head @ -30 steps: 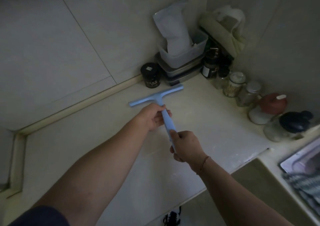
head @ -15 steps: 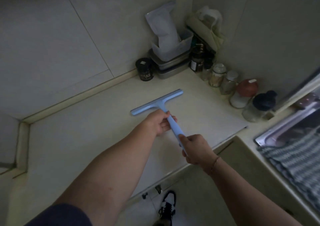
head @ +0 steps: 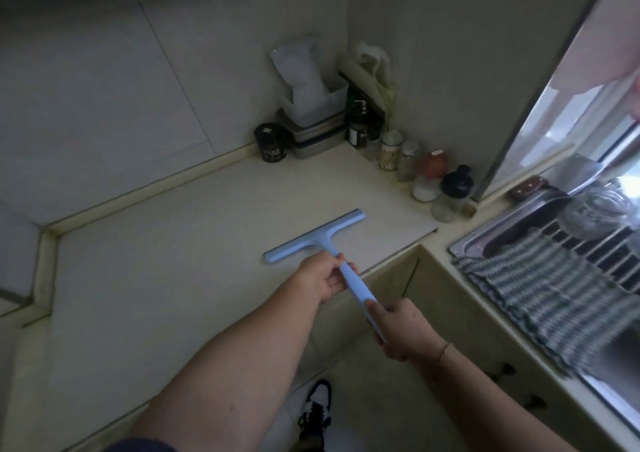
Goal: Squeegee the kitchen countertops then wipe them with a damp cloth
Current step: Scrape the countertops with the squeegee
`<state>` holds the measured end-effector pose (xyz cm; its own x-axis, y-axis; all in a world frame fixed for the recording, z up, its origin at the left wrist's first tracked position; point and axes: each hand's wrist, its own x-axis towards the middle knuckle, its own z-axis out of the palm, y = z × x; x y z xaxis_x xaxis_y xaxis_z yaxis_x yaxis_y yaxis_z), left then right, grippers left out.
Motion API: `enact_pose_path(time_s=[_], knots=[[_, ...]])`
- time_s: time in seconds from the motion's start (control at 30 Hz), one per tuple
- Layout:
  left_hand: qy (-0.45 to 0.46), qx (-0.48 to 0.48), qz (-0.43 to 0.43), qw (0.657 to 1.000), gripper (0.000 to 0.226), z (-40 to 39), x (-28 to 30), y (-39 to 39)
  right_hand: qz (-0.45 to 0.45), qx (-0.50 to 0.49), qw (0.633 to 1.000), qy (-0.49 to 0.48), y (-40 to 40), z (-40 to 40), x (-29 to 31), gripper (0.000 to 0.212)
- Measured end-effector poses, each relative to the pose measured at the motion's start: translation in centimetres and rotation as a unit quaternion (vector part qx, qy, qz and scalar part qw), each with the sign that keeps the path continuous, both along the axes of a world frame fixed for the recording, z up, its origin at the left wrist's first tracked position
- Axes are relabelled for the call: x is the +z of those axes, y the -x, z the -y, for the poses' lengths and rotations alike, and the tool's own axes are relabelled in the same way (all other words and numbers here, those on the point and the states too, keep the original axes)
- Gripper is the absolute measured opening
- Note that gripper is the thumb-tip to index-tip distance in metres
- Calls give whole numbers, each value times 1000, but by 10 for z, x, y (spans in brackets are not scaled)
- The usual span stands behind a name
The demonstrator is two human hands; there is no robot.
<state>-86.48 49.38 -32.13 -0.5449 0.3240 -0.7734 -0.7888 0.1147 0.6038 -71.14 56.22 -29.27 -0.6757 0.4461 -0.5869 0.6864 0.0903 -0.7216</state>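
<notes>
here both hands clamp the blue squeegee (head: 313,240): left hand (head: 320,277) curled round the handle near the blade, right hand (head: 398,330) gripping its near end, blade on the countertop (head: 173,261).

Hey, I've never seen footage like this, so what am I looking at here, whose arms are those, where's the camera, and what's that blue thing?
There is no machine here. A person wears a wide-angle camera on the head, looking forward and down, so the two arms reaching in from the bottom are their own. The view shows a pale kitchen countertop in a corner. The blue thing is a squeegee: its wide blade lies on the counter, and both hands hold its handle, the left hand nearer the blade and the right hand at the end. Against the back corner stand a dark tin, stacked containers and a row of small jars. At right, a striped cloth lies over the sink edge.
</notes>
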Motion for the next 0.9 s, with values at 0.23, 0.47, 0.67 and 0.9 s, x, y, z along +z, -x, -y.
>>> enact_pose_path(time_s=[0.23, 0.47, 0.67, 0.9], knots=[[6, 18, 5, 1000, 11, 0, 3, -23, -3, 4, 1000, -1, -21, 1, 1, 52], [-14, 13, -11, 1000, 9, -13, 16, 12, -44, -9, 999, 3, 6, -16, 18, 51], [-28, 17, -30, 999, 8, -65, 31, 95, -74, -32, 997, 0, 91, -61, 28, 45], [-9, 22, -29, 999, 15, -103, 20, 185, -56, -35, 997, 42, 187, -110, 13, 44]])
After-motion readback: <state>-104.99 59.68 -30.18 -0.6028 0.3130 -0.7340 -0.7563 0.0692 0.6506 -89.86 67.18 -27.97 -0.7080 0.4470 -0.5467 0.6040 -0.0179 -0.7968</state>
